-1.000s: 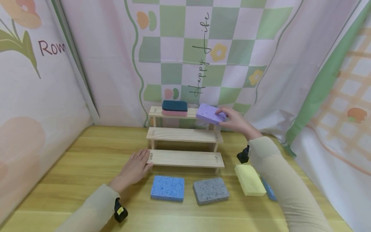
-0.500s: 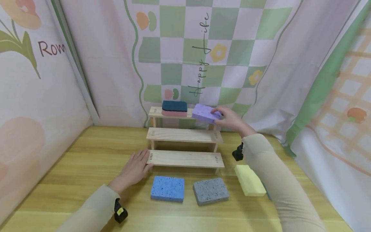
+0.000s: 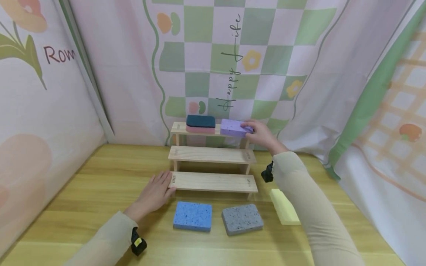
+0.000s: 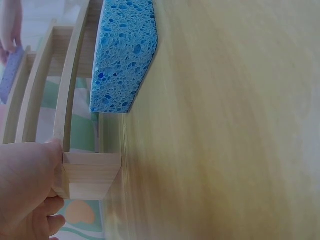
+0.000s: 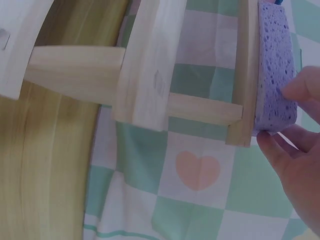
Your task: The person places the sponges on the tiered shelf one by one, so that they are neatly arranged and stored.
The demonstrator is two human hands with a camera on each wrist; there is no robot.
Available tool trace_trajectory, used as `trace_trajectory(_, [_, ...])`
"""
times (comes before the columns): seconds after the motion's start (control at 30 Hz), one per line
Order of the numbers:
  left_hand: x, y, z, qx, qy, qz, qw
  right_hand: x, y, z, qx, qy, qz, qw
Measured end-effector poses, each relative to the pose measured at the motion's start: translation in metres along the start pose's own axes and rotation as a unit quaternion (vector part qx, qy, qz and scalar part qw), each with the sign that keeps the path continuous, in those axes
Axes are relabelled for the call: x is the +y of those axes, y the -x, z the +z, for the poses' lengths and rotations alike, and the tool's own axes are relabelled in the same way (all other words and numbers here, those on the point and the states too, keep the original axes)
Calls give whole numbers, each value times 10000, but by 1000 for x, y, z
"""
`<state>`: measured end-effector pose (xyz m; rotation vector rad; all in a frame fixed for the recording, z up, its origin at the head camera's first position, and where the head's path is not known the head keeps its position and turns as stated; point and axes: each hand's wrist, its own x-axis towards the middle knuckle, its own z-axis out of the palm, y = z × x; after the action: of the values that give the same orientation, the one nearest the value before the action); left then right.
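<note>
A purple sponge (image 3: 232,127) lies along the right part of the top tier of a three-tier wooden stand (image 3: 213,181). My right hand (image 3: 261,135) holds its right end between thumb and fingers; in the right wrist view the sponge's base meets the top board (image 5: 245,75). Left of it on that tier sits a pink sponge with a dark scouring face (image 3: 200,123). My left hand (image 3: 154,192) grips the left end of the lowest tier, thumb at the front edge. In the left wrist view some fingers (image 4: 52,215) curl below the board's end.
On the wooden table (image 3: 83,207), in front of the stand, lie a blue sponge (image 3: 192,216) and a grey sponge (image 3: 242,218). A yellow sponge (image 3: 283,208) lies further right, partly behind the right sleeve (image 3: 316,210). A patterned curtain (image 3: 226,66) hangs close behind the stand.
My right hand has moved left with the purple sponge, which has turned from slanted to level along the top tier. My left hand has stayed in place. The right sleeve now covers the item behind the yellow sponge.
</note>
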<state>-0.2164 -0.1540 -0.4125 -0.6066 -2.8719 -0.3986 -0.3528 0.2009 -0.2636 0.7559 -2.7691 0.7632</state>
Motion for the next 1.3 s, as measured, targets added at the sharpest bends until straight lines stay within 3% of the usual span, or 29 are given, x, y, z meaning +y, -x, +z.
trace_trajectory(0.67, [1, 1, -2, 9, 55, 7, 10000, 0, -11, 8, 264, -36, 79, 9996])
trace_trajectory(1.3, [2, 1, -2, -28, 55, -33, 10000, 0, -12, 9, 261, -25, 199, 9995])
